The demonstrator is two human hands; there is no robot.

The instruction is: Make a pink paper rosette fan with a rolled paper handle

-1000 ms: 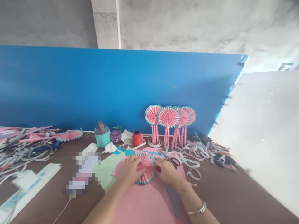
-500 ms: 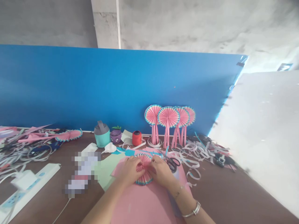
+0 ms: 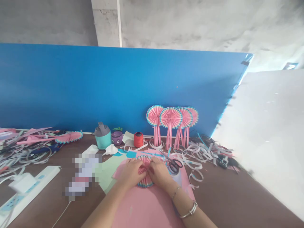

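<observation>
A round pleated paper fan (image 3: pixel 145 181), pink with a blue-and-cream rim, lies spread over pink paper (image 3: pixel 144 205) on the table. My left hand (image 3: pixel 134 172) grips its left side, fingers curled in toward the centre. From the right, my right hand (image 3: pixel 158 171) is closed on the fan's other side, its fingertips close to the left ones. The fan's middle is partly covered by my fingers. Black-handled scissors (image 3: pixel 175 165) lie just beyond my right hand, and a pale green sheet (image 3: pixel 109 172) is left of my left hand.
Several finished pink fans (image 3: pixel 171 117) stand against the blue partition (image 3: pixel 95 82). Along it sit a red thread spool (image 3: pixel 138 140), a purple pot (image 3: pixel 117 138) and a teal container (image 3: pixel 103 139). White paper strips (image 3: pixel 198 153) lie right; a power strip (image 3: pixel 30 193) lies left.
My right hand has shifted slightly left, closer to the fan's centre, uncovering more of the scissors. My left hand stays nearly in place. The view has tilted very slightly.
</observation>
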